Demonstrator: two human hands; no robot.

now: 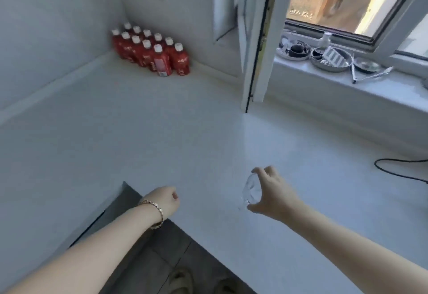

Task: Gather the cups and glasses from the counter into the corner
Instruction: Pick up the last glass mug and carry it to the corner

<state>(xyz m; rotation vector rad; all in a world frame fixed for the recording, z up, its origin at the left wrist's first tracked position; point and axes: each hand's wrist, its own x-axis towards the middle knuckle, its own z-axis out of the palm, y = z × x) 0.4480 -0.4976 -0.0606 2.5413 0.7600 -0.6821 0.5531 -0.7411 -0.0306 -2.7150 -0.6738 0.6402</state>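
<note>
My right hand [269, 193] grips a clear drinking glass [250, 191] from the side, holding it tilted just above the white counter [162, 136] near its front edge. The glass is see-through and hard to make out. My left hand [165, 200], with a gold bracelet on the wrist, hovers at the counter's inner corner edge with its fingers curled in and nothing visible in them. The far corner of the counter lies up and to the left, well beyond both hands.
Several red bottles with white caps [151, 54] fill the far corner. An open window sash [257, 46] juts over the counter. Metal dishes [330, 58] and small items line the sill. A black cable [398, 168] lies at right. Dark floor [148, 247] shows below.
</note>
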